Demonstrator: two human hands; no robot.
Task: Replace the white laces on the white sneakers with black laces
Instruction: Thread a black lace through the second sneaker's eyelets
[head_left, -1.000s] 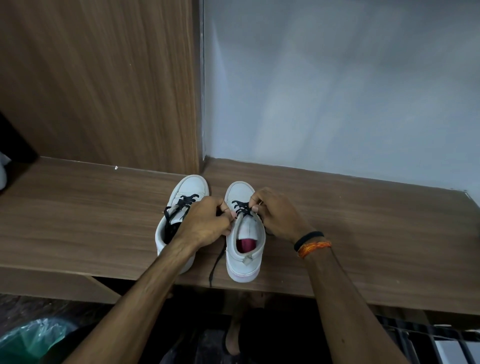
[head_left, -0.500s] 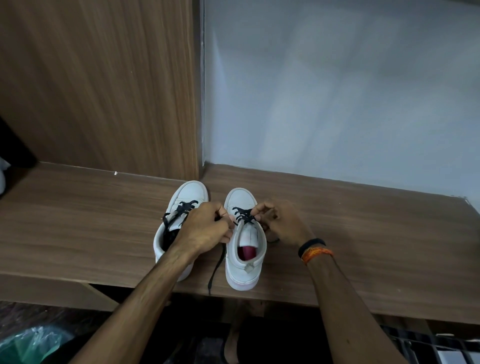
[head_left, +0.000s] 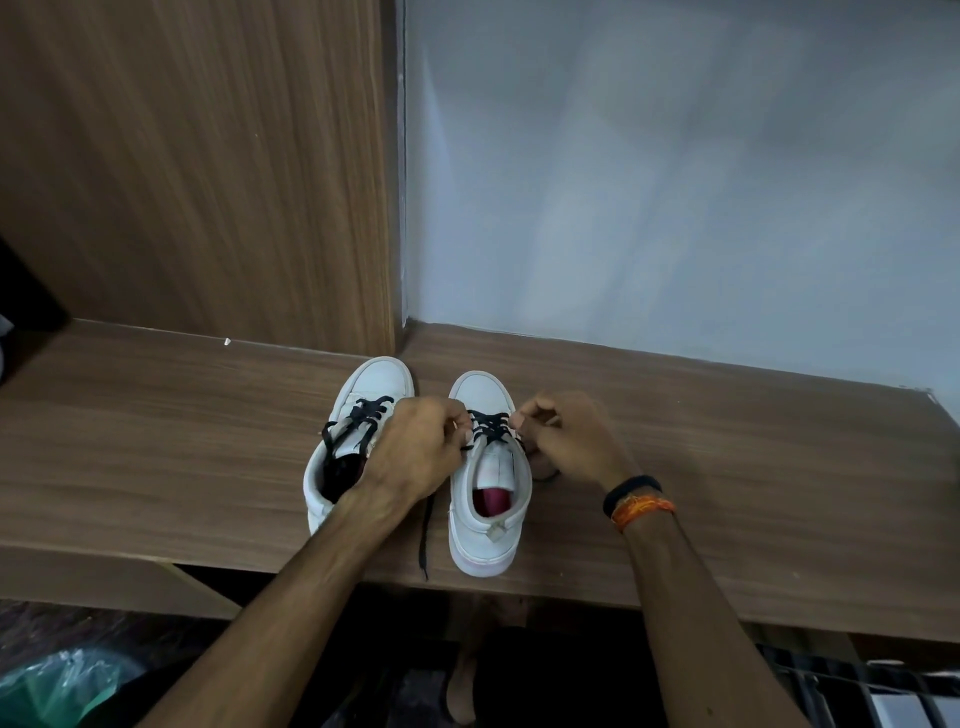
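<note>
Two white sneakers stand side by side on the wooden shelf, toes toward the wall. The left sneaker carries black lacing, partly hidden by my left hand. The right sneaker has a black lace crossed over its lower eyelets and a red insole. My left hand pinches the lace at the shoe's left edge; a loose black end hangs from it toward the shelf's front edge. My right hand pinches the lace at the right edge of the same shoe.
A wood panel and a grey wall close off the back of the shelf. A green plastic bag lies on the floor at lower left. Dark space and a metal rack sit below the shelf's front edge.
My right hand has slid right, off the sneaker's tongue to its right edge, exposing more of the black crossings. My left hand stays gripped at the left side.
</note>
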